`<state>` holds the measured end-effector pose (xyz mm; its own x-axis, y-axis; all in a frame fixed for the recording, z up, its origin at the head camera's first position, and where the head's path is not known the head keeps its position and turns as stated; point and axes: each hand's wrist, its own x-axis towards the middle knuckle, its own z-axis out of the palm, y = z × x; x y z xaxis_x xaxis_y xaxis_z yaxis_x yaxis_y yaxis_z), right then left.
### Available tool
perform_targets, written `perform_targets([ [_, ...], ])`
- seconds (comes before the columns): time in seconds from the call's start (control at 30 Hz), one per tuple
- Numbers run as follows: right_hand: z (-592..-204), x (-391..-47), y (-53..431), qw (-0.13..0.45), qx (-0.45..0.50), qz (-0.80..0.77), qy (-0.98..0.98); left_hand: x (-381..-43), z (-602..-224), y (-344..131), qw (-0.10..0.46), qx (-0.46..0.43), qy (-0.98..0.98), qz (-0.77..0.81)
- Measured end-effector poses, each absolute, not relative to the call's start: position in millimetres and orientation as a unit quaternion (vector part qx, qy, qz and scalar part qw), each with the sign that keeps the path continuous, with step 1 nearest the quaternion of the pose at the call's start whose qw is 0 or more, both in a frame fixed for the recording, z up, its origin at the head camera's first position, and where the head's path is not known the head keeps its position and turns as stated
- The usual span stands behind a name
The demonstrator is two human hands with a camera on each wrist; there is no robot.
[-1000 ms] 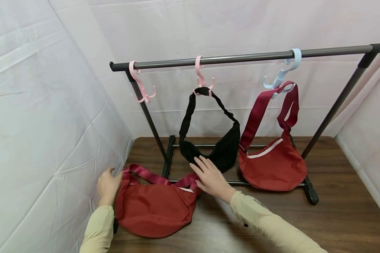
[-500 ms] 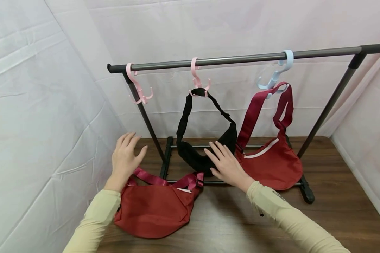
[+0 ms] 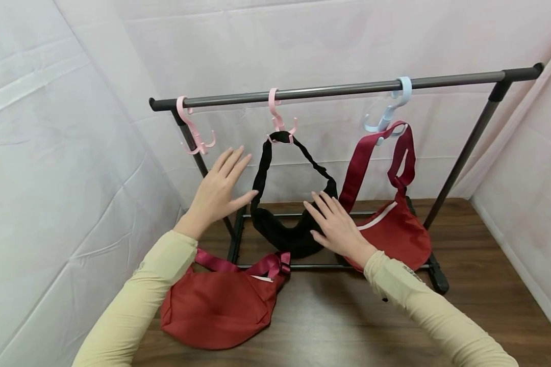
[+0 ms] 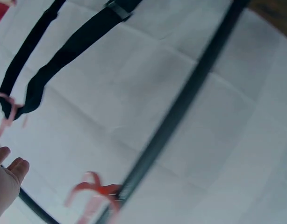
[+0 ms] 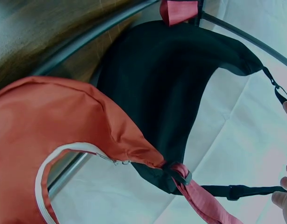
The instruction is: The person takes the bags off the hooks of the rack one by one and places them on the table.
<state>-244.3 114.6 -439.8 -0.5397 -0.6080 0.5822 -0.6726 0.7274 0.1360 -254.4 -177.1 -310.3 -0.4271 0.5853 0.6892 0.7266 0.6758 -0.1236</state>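
My left hand [image 3: 216, 193], fingers spread, is raised in front of the rack's left side, below the bare left pink hook [image 3: 194, 132]. Its fingertips show at the edge of the left wrist view, near the black strap [image 4: 64, 56]. With straight fingers, my right hand [image 3: 337, 227] overlaps the lower right of the black shoulder bag [image 3: 280, 234] in the head view. That bag hangs by its strap from the middle pink hook [image 3: 275, 114]. A red shoulder bag [image 3: 218, 308] lies on the table at front left. Another red shoulder bag [image 3: 397, 237] hangs from the blue hook [image 3: 387, 114].
The hooks hang on the top bar [image 3: 330, 90] of a dark metal rack, whose low rails [image 3: 312, 266] and feet stand on the brown wooden table [image 3: 330, 326]. White cloth walls [image 3: 96, 204] close in the back and both sides.
My left hand has left the red bag lying on the table and risen up and right toward the rack. My right hand has moved away from that bag to the right.
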Motion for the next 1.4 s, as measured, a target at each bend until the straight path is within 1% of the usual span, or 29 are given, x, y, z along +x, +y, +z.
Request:
perform_targets([
  [0.07, -437.4, -245.2, 115.7, 0.314, 0.365, 0.050, -0.875, -258.6, -297.6, -166.4, 0.370, -0.399, -0.834, -0.086],
  [0.3, -433.1, -247.0, 119.7, 0.312, 0.365, 0.059, -0.875, -270.6, -263.1, -135.6, 0.418, -0.416, -0.805, -0.061],
  [0.67, -435.4, -247.3, 126.0, 0.297, 0.370, 0.071, -0.877, -285.8, -244.0, -125.2, 0.440, -0.400, -0.802, -0.062],
  [0.9, -439.4, -246.1, 128.2, 0.295, 0.372, 0.080, -0.876, -296.0, -222.2, -111.8, 0.447, -0.388, -0.801, -0.091],
  [1.03, -441.6, -243.8, 128.3, 0.290, 0.370, 0.080, -0.879, -299.7, -210.3, -105.1, 0.443, -0.384, -0.803, -0.102],
  [1.17, -444.4, -241.5, 128.5, 0.288, 0.372, 0.081, -0.879, -301.9, -202.3, -100.2, 0.422, -0.379, -0.815, -0.118],
  [1.4, -449.2, -238.9, 130.9, 0.285, 0.368, 0.075, -0.882, -304.5, -199.5, -96.9, 0.392, -0.360, -0.835, -0.139],
])
